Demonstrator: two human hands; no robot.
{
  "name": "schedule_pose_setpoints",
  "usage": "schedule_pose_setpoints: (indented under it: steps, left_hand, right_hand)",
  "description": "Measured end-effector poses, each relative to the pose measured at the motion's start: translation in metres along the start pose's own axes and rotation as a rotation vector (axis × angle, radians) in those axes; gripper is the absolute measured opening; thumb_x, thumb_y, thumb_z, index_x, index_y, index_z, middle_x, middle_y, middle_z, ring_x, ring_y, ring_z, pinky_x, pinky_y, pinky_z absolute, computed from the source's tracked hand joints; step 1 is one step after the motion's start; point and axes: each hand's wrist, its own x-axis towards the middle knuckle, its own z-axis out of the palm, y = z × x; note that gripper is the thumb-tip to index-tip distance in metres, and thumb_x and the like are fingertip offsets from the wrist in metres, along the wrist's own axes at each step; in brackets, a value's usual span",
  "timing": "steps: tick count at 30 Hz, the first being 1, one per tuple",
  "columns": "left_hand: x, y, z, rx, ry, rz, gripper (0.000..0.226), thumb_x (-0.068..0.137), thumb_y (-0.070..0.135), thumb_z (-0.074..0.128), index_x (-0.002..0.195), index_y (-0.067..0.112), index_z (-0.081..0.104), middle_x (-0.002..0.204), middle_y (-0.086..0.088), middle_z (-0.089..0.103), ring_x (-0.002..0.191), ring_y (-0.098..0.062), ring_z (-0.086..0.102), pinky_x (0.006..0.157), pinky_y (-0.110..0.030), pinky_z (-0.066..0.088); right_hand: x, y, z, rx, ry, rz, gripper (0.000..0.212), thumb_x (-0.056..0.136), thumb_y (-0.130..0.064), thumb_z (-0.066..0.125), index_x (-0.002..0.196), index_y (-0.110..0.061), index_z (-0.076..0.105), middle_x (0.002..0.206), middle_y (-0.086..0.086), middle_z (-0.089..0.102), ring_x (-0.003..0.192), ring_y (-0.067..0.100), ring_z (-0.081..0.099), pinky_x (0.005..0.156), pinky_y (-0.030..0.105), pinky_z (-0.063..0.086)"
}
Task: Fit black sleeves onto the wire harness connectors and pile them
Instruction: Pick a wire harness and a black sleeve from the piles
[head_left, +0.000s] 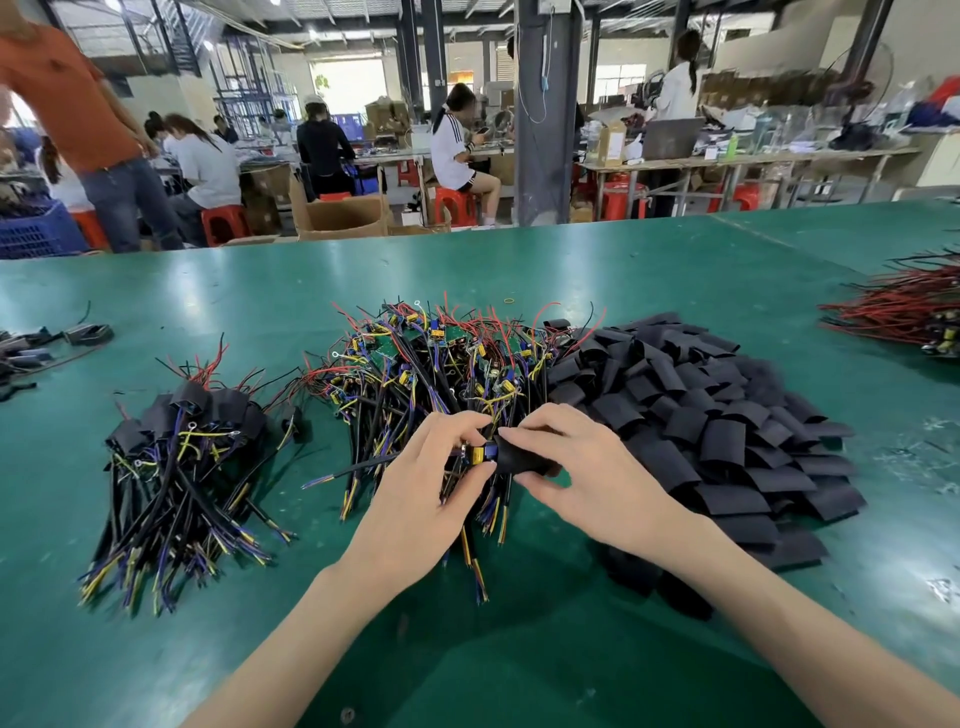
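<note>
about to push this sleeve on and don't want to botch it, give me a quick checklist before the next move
1. Grip of the left hand on the connector: ok.
2. Pinch of the right hand on the black sleeve: ok.
3. Sleeve end meets the connector: ok, they touch.
4. Sleeve fully over the connector: not ok, yellow and blue parts show bare.
5. Held wires free of the unsleeved heap beneath: cannot tell.
6. Bare table beside the finished pile at the left: ok.
</note>
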Motion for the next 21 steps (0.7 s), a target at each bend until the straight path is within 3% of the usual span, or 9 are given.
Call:
schedule_pose_setpoints:
  steps: [2, 5, 10, 13, 18, 21]
  left_hand:
    - [0.0, 0.001, 0.0, -0.021, 0.003, -0.007, 0.043, 0.086, 0.018, 0.061, 0.121, 0.037, 0.044, 0.104, 0.02, 0.054, 0.101, 0.003, 0.053, 0.091, -0.006, 0.034]
    - [0.001, 0.002, -0.001, -0.066, 0.001, -0.015, 0.044, 0.085, 0.016, 0.062, 0.121, 0.035, 0.046, 0.102, 0.017, 0.057, 0.099, 0.002, 0.055, 0.09, -0.005, 0.034]
    - [0.003, 0.004, -0.006, -0.155, -0.022, 0.01, 0.048, 0.085, 0.015, 0.064, 0.12, 0.042, 0.045, 0.099, 0.017, 0.06, 0.096, -0.004, 0.058, 0.09, -0.008, 0.037]
    - [0.002, 0.004, -0.006, -0.163, -0.062, 0.0, 0.048, 0.085, 0.018, 0.063, 0.12, 0.043, 0.043, 0.1, 0.016, 0.059, 0.098, -0.005, 0.057, 0.092, -0.01, 0.038]
    - [0.002, 0.004, -0.009, -0.158, -0.126, -0.05, 0.049, 0.085, 0.029, 0.062, 0.127, 0.039, 0.038, 0.118, 0.018, 0.051, 0.11, -0.009, 0.055, 0.098, -0.028, 0.041]
    - [0.003, 0.003, -0.017, -0.121, -0.135, -0.053, 0.053, 0.085, 0.04, 0.056, 0.134, 0.028, 0.038, 0.128, 0.013, 0.05, 0.124, -0.012, 0.047, 0.106, -0.037, 0.033]
  right_hand:
    - [0.001, 0.0, -0.002, 0.074, -0.016, 0.035, 0.038, 0.076, -0.007, 0.073, 0.114, -0.007, 0.067, 0.104, 0.004, 0.062, 0.095, 0.019, 0.057, 0.085, 0.027, 0.046]
    - [0.001, 0.0, -0.004, 0.203, -0.041, 0.088, 0.037, 0.076, -0.006, 0.074, 0.113, -0.008, 0.068, 0.103, 0.0, 0.061, 0.09, 0.009, 0.054, 0.079, 0.016, 0.04]
    - [0.002, 0.001, -0.009, 0.467, -0.07, 0.226, 0.037, 0.073, -0.004, 0.076, 0.108, -0.015, 0.07, 0.1, -0.005, 0.06, 0.088, 0.007, 0.06, 0.072, 0.025, 0.053]
    - [0.002, 0.003, -0.012, 0.667, -0.12, 0.318, 0.038, 0.072, 0.004, 0.075, 0.107, -0.011, 0.071, 0.101, 0.001, 0.059, 0.082, 0.015, 0.064, 0.073, 0.033, 0.058]
    - [0.001, -0.004, -0.008, 0.384, -0.037, 0.18, 0.032, 0.076, -0.002, 0.072, 0.106, -0.014, 0.07, 0.099, -0.005, 0.06, 0.087, 0.008, 0.06, 0.078, 0.028, 0.051]
    - [0.003, -0.005, -0.007, 0.327, -0.026, 0.164, 0.03, 0.078, -0.002, 0.07, 0.107, -0.01, 0.07, 0.099, -0.002, 0.059, 0.086, 0.011, 0.059, 0.079, 0.03, 0.05]
